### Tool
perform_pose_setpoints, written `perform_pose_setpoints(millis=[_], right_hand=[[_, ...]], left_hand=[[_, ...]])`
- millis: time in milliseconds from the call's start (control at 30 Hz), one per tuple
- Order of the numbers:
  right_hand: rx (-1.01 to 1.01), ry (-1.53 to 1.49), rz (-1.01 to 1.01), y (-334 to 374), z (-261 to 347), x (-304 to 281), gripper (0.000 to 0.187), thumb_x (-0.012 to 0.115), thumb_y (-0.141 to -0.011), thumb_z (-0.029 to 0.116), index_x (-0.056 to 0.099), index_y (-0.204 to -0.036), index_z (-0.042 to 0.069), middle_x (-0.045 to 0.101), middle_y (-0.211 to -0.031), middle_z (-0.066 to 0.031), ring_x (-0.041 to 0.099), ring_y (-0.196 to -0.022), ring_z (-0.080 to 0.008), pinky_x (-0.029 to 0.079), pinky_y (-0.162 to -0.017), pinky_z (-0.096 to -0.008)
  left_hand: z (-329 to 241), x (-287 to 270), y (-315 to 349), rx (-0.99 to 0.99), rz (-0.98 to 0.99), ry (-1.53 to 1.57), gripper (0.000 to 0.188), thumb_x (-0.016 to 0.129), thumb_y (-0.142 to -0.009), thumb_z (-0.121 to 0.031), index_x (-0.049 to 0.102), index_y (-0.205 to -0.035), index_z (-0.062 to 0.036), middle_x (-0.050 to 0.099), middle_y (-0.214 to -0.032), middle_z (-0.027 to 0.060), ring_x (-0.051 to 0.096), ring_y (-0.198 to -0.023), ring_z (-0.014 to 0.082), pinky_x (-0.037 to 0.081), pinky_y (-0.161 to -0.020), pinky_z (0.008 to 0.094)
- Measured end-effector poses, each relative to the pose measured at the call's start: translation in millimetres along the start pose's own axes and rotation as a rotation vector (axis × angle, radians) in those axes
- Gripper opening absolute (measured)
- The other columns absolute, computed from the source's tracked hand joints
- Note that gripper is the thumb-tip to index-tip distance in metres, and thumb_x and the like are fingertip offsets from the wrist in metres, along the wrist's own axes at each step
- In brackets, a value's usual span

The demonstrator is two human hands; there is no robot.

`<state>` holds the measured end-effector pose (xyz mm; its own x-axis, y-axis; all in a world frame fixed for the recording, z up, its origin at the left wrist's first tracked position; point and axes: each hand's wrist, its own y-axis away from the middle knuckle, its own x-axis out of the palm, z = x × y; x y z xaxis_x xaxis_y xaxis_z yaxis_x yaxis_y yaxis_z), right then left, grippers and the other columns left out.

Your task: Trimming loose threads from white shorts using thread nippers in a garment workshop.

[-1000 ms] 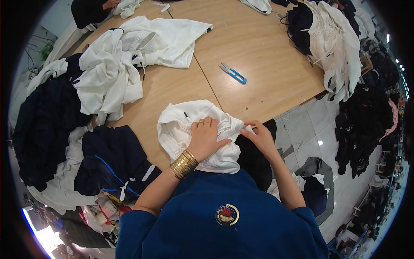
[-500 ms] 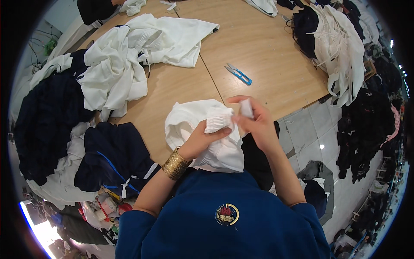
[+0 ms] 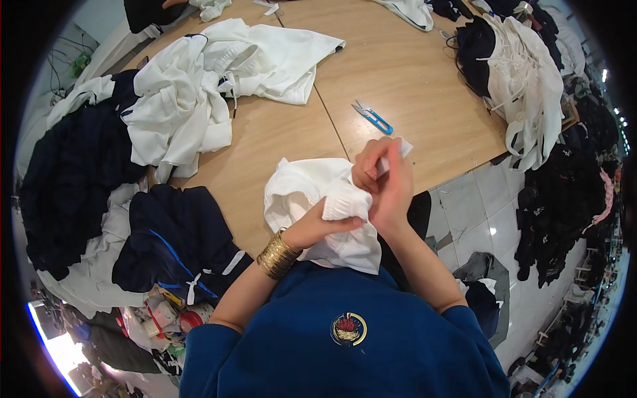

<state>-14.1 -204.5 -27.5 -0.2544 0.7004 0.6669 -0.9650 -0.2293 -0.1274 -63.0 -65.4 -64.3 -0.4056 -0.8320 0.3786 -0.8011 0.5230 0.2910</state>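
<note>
A white garment [image 3: 312, 171] with a gathered elastic edge [image 3: 346, 205] lies bunched at the table's near edge, partly over my lap. My left hand [image 3: 323, 227] is closed on it, thumb pressed along the elastic edge. Just above and to the right, my right hand [image 3: 385, 182] is raised with its fingers bent together around a small white piece [image 3: 400, 149], perhaps cloth or paper. Its lower palm is close against the elastic edge; whether it grips the garment too I cannot tell. Beyond the right hand lie blue-handled thread snips [image 3: 373, 117], slightly spread.
White garments [image 3: 279, 66] are heaped at the far left, beside a dark navy pile [image 3: 76, 172]. A navy garment with blue piping [image 3: 174, 242] lies nearer. Cream garments [image 3: 521, 86] hang over the right table edge. Another person's hand [image 3: 174, 3] shows at top left.
My right hand has turned, its fingers now bent inward over the elastic edge, with the white piece still held. My left hand keeps its hold. The whole view has shifted slightly.
</note>
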Motion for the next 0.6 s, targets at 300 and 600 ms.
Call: perform_pose_setpoints(millis=[300, 600], right_hand=[[-0.3, 1.137, 0.133, 35, -6, -32, 0.025, 0.047, -0.093, 0.022, 0.058, -0.083, 0.003, 0.042, -0.071, -0.0059, 0.045, -0.064, -0.0177, 0.038, -0.061, -0.0266], [-0.153, 1.497, 0.698, 47, 16, -50, 0.03, 0.054, -0.072, -0.002, 0.056, -0.1, 0.007, 0.053, -0.077, -0.0079, 0.056, -0.078, -0.025, 0.046, -0.069, -0.0356]], left_hand=[[-13, -17, -17, 0.088, -0.361, 0.274, 0.029, 0.06, -0.087, -0.02, 0.055, -0.107, 0.0006, 0.059, -0.095, 0.0061, 0.057, -0.094, 0.0164, 0.046, -0.086, 0.0307], [20, -15, -57, 0.24, -0.27, -1.226, 0.032, 0.067, -0.069, -0.02, 0.057, -0.093, -0.0007, 0.052, -0.095, 0.0162, 0.048, -0.094, 0.0347, 0.041, -0.079, 0.0429]])
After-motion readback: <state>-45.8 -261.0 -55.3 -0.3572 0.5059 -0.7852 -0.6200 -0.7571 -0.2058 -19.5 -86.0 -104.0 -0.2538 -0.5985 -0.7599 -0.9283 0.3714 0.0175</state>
